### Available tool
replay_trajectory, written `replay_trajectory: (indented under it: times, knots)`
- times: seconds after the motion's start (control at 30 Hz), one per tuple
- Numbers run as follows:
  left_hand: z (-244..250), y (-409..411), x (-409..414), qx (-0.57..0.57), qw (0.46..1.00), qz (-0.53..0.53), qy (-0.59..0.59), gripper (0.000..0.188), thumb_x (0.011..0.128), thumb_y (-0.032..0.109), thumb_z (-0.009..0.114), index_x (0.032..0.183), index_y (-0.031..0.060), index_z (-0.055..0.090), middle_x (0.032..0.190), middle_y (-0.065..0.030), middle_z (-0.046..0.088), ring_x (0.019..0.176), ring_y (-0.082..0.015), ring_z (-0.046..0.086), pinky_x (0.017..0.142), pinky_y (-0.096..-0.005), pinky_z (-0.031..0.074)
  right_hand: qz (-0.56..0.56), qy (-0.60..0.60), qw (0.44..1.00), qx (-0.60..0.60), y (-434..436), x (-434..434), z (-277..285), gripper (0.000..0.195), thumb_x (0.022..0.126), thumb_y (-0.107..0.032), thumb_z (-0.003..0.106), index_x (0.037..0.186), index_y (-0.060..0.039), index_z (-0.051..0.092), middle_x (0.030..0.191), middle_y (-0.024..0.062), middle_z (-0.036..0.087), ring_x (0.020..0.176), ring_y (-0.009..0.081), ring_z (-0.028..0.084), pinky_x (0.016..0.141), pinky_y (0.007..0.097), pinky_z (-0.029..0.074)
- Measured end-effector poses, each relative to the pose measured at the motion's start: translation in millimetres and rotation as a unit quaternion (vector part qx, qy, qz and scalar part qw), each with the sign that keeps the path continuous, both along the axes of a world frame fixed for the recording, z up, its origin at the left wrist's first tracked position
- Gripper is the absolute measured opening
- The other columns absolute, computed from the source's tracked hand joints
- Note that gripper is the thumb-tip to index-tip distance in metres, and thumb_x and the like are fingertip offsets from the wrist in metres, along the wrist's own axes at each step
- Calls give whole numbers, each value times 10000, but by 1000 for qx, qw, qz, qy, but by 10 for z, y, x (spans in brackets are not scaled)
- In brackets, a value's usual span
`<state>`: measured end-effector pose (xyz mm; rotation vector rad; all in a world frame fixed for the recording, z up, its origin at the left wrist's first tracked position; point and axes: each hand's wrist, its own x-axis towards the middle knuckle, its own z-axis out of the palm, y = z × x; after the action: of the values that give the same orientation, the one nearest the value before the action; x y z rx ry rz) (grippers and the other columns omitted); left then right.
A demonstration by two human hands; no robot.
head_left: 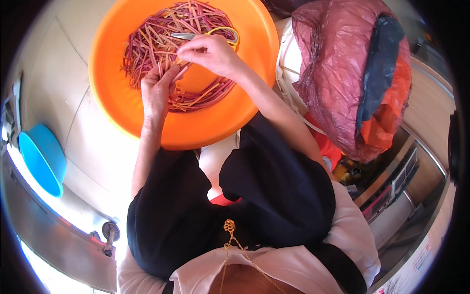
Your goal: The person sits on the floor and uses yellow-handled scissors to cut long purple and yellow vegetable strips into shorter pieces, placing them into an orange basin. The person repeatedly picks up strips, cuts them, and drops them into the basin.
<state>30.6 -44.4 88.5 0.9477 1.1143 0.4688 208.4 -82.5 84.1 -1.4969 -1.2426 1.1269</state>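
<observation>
A wide orange plastic basin [260,44] in front of me holds a large heap of thin reddish-purple plant stems [147,47]. My left hand [157,88] is over the basin, shut on a few short lengths of stem [180,73] that stick out past its thumb and fingers. Just above it, my right hand [209,53] has thumb and fingertips brought together. A pale stem lies in line with those fingertips, but whether they pinch it is unclear. Scissors [183,36] with yellow-and-grey handles rest on the heap, partly behind my right hand.
Right of the basin stands a bulging dark-pink plastic bag [334,66]. A blue plastic basin [42,160] sits tilted on the tiled floor [73,92] at left. A caster wheel [111,231] shows at lower left, and an open wooden cabinet [396,176] at right.
</observation>
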Motion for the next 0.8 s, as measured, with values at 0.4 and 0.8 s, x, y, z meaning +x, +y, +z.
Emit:
replay_trajectory:
  times: [0.4, 0.8]
  knots:
    - [9, -14, 45, 43, 998, 48, 28, 101, 905, 114, 576, 865, 33, 623, 637, 55, 514, 498, -5, 369, 434, -156, 271, -51, -118, 986, -106, 17, 98, 15, 236, 820, -277, 672, 825, -44, 704, 687, 105, 644, 587, 130, 588, 547, 299, 450]
    - [-49, -22, 49, 1, 997, 55, -55, 93, 915, 101, 561, 907, 14, 593, 714, -13, 606, 566, -41, 521, 486, -182, 433, -135, 98, 982, -91, -98, -246, -90, 210, 784, -183, 673, 850, 16, 671, 688, 64, 643, 631, 111, 570, 606, 264, 456]
